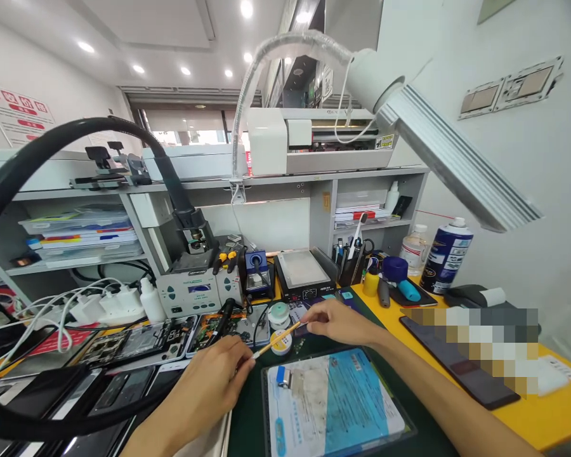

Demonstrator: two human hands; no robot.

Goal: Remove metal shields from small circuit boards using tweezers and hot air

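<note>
My left hand (219, 368) is closed around the whitish end of a thin yellow stick (278, 337). At the stick's other end, the fingers of my right hand (340, 322) pinch it. The stick slants up to the right, above a small round tub with a yellow label (282, 344). Just behind that tub sits another with a pale green top (279, 312). Nearer me lies a blue and white printed pad (361, 400) with a clear border, and a small blue and silver part (284, 377) rests on its upper left corner.
Opened phones and circuit boards (137, 343) lie on the left, near a grey soldering station (197, 293). A black cable (66, 130) arches over that side. A heating plate (304, 270) stands behind my hands. On the right are a blue spray can (446, 257) and a dark phone (457, 362). Overhead hangs a lamp (461, 158).
</note>
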